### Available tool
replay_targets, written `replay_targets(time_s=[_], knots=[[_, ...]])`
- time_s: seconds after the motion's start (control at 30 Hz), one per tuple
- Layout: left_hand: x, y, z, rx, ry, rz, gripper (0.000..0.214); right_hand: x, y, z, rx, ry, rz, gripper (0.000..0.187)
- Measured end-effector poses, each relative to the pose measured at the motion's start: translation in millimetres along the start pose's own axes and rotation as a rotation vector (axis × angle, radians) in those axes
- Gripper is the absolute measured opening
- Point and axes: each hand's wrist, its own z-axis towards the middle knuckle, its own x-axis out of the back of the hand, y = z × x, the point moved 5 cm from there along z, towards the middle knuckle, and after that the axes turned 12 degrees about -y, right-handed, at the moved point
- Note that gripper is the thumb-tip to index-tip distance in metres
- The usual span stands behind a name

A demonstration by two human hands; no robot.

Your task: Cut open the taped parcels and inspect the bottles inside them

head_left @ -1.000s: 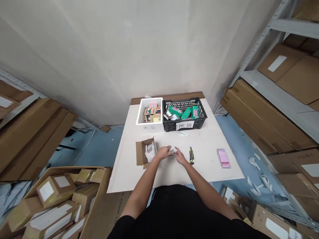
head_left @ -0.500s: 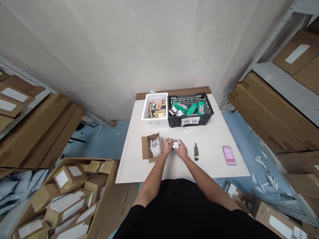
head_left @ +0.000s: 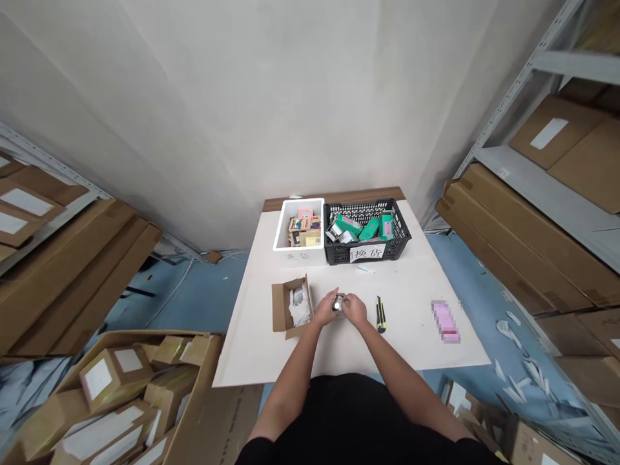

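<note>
My left hand (head_left: pixel 325 309) and my right hand (head_left: pixel 355 309) meet over the white table (head_left: pixel 411 349), both closed round a small grey-white item (head_left: pixel 338 303) held between them. What the item is stays too small to tell. Just left of my hands lies an open brown cardboard box (head_left: pixel 289 305) with white packing paper inside. A black and yellow utility knife (head_left: pixel 380 314) lies on the table right of my right hand.
At the table's back stand a white bin (head_left: pixel 298 227) of small colourful boxes and a black crate (head_left: pixel 368 232) of green boxes with a paper label. A pink item (head_left: pixel 445 321) lies at right. Cartons fill shelves on both sides and a big box (head_left: pixel 116 400) at lower left.
My hands have drawn close together around the small item, having been slightly apart a second ago. The view has shifted a little; the box and knife stay put.
</note>
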Motion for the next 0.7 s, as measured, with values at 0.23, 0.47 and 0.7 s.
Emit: replay_targets(time_s=[0.23,0.47,0.7], knots=[[-7.8,-11.5,-11.9,0.059,0.114,-0.063,0.104,8.7,-24.3,11.5,-0.178,-0.117,-0.218,0.049],[-4.2,-18.1,-23.6,0.187,0.148,0.01,0.081,1.4,-40.8,12.3,-0.051,-0.09,-0.178,0.051],[-5.0,-10.1,-24.4,0.205,0.164,-0.022,0.071,81.2,-72.3,-10.8,0.326,0.142,0.385,0.049]])
